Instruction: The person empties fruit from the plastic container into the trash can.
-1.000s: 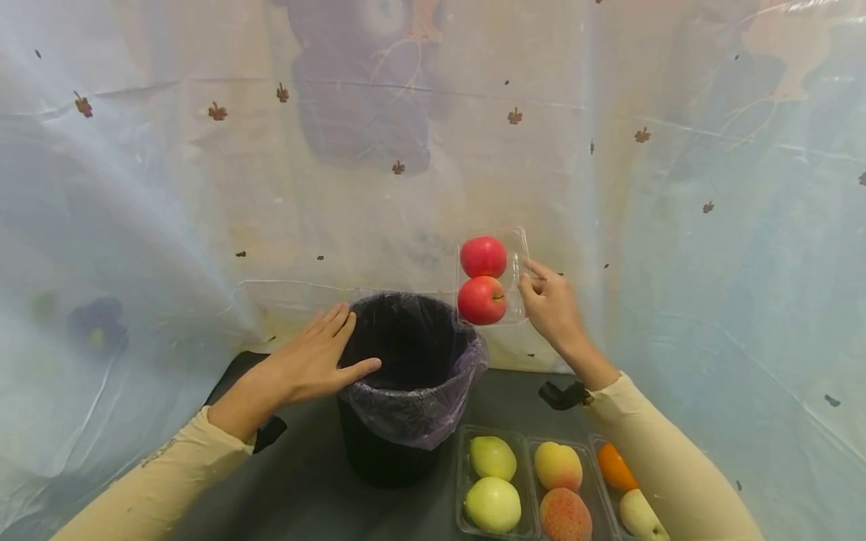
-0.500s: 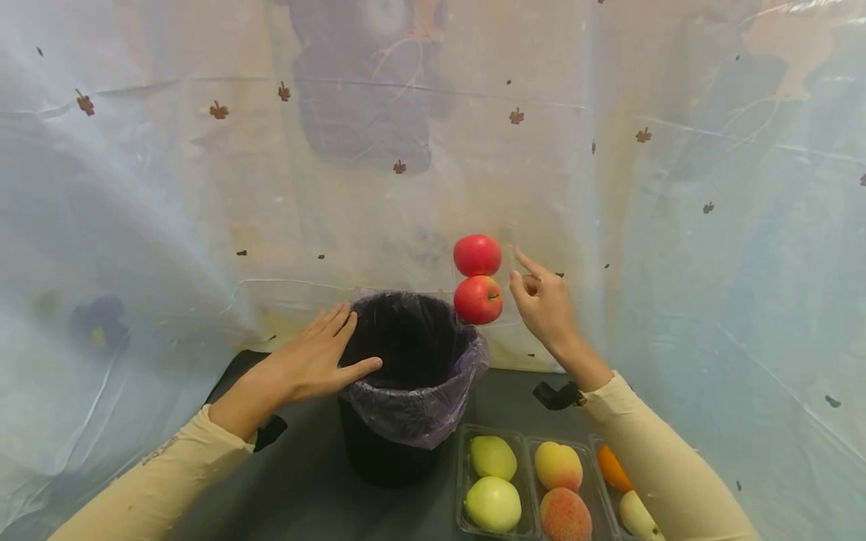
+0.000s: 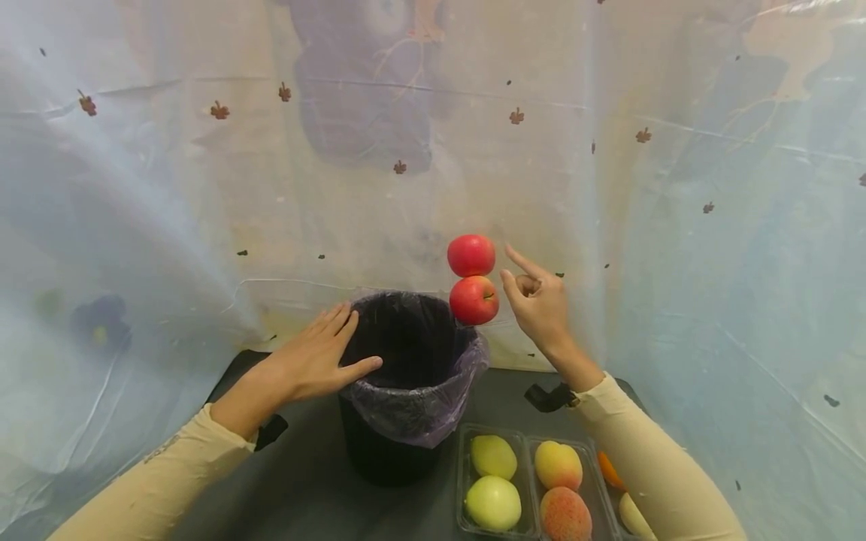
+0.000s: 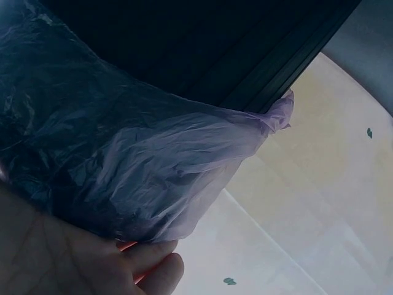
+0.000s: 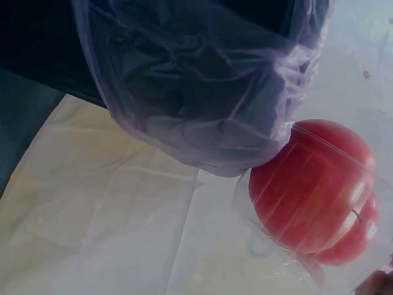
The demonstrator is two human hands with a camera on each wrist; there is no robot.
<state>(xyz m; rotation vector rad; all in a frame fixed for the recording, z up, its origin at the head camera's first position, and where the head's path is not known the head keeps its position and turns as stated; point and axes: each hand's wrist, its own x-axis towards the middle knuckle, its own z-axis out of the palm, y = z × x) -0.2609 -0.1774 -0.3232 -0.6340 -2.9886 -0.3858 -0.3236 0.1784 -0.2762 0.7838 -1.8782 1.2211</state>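
My right hand [image 3: 541, 308] pinches the edge of a clear plastic tray [image 5: 285, 261] between thumb and fingers. Two red apples lie in it, one apple [image 3: 471, 255] behind the other apple [image 3: 474, 300]. The tray is raised at the right rim of a black bin [image 3: 386, 451], its corner overlapping the rim in the head view. A thin purple bag [image 3: 440, 417] lines the bin and folds down over its outside. On the bin's left rim rests my left hand [image 3: 307, 364], fingers straight and thumb spread; in the left wrist view its fingertips lie against the bag [image 4: 172, 160].
Right of the bin, on a dark table [image 3: 271, 488], stand clear trays: one with green fruits [image 3: 493, 503], one with peaches [image 3: 566, 515], and one with an orange [image 3: 609, 469] and a pale fruit, partly behind my right sleeve [image 3: 663, 466]. A printed plastic sheet [image 3: 433, 203] hangs behind.
My right hand has moved left with the tray and apples, closer over the bin's right rim. The left hand has stayed put on the bin.
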